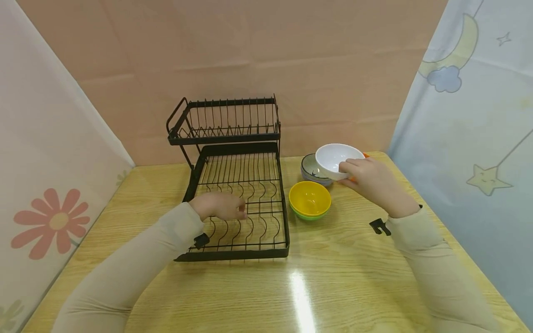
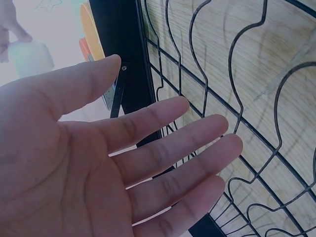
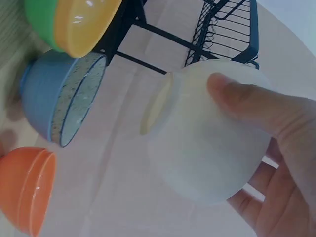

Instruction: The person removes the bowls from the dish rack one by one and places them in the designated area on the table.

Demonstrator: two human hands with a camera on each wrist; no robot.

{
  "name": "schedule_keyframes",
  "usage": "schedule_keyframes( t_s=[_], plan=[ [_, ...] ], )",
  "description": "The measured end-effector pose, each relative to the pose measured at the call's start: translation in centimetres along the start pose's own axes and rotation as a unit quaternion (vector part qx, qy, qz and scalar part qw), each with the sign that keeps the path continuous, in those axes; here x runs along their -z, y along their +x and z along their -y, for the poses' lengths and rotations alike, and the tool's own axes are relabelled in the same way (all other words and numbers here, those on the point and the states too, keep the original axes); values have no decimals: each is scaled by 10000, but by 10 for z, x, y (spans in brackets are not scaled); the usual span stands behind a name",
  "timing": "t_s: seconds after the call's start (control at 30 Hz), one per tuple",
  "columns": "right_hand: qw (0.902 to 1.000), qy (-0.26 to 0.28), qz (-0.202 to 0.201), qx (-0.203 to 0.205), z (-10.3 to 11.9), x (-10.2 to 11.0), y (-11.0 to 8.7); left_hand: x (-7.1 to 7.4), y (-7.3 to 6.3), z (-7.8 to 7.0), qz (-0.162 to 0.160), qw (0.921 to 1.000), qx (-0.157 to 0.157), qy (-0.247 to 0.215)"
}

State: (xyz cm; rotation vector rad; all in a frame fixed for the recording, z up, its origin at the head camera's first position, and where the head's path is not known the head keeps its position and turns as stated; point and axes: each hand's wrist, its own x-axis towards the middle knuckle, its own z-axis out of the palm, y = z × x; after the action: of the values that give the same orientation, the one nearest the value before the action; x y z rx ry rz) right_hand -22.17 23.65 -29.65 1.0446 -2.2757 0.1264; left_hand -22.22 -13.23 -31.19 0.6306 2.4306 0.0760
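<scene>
My right hand (image 1: 368, 180) grips a white bowl (image 1: 333, 157) by its rim, raised above the table. In the right wrist view the thumb presses the outside of the white bowl (image 3: 207, 143), and the other fingers lie on its far side. Over the lower tier of a black dish rack (image 1: 233, 254) hovers my left hand (image 1: 220, 206), holding nothing. Seen in the left wrist view, the fingers of that left hand (image 2: 123, 158) are fairly straight and spread, with the rack's wires (image 2: 237, 89) beyond them.
A yellow bowl (image 1: 310, 196) sits in a green one (image 1: 310, 217) right of the rack. Behind them stand stacked bluish bowls (image 1: 310, 169). Orange bowls (image 3: 24, 190) stand beside those, mostly hidden in the head view. The rack's upper tier (image 1: 225, 138) rises at the back.
</scene>
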Motion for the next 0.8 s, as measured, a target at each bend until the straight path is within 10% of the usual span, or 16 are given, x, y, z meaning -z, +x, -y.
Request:
schedule_keyframes(
  t_s=[0.3, 0.8],
  plan=[
    [9907, 84, 1083, -819, -4, 5, -25, -1, 1, 0, -2, 10000, 20, 88],
    [9202, 681, 3316, -1965, -13, -4, -38, -1, -2, -3, -12, 9996, 93, 277]
  ],
)
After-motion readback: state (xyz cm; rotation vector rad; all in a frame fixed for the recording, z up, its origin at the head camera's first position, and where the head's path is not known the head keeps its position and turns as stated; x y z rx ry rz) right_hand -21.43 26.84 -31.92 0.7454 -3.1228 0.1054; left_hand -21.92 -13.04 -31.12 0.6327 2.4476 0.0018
